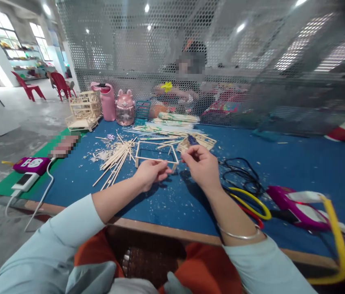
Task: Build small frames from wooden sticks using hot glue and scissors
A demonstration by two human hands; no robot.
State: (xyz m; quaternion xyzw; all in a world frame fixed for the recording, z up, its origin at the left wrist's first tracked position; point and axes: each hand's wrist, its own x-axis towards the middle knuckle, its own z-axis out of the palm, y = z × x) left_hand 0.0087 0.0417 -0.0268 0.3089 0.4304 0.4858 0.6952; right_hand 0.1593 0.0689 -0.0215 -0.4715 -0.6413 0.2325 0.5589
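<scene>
The blue tabletop is spreading beneath both forearms, with a purple tool lying at the right. The right hand is curling inward, thumb and forefinger drawn narrowly together; whether they are gripping anything cannot be told. The left hand is closing around the near right part of a stick frame, which is sitting mid-table between loose sticks and the right hand. The frame's long axis is running left to right, its right end pointing toward the right hand's fingertips. A dark blue object is showing just beyond those fingers.
</scene>
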